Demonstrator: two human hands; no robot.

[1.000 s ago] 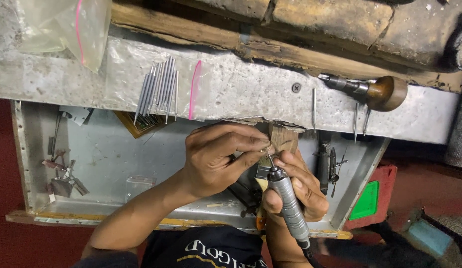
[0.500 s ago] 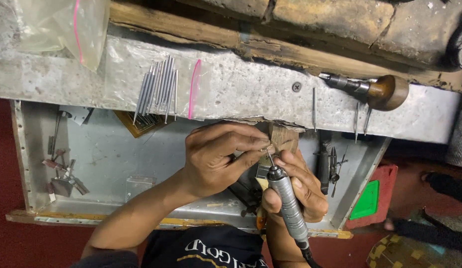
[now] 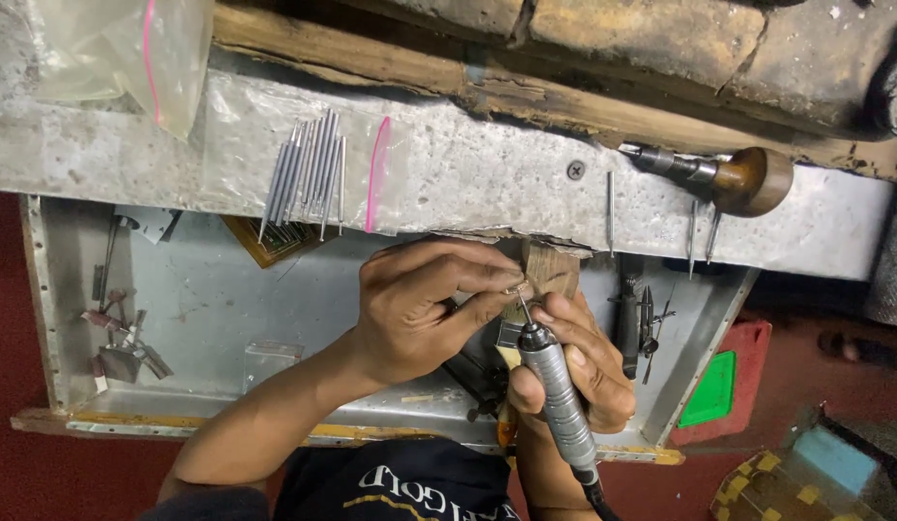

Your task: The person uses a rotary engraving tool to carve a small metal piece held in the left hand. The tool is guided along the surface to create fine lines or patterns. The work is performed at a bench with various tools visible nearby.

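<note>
The left hand [image 3: 410, 309] pinches a small metal piece [image 3: 514, 287] tightly against the wooden peg [image 3: 553, 268], just above the right hand [image 3: 574, 362], whose grip closes around the rotary handpiece [image 3: 557, 397]. The bur could slip onto the fingertips [image 3: 502, 280], because they are so close.

Bare forearms, dark printed shirt [image 3: 410, 482]

The left hand [image 3: 420, 309] reaches in from the lower left, forearm bare, its fingers curled and thumb and forefinger pinched together at the tips. The right hand [image 3: 574, 367] sits just beside it, fingers wrapped closed in a pen-like grip, knuckles outward.
</note>
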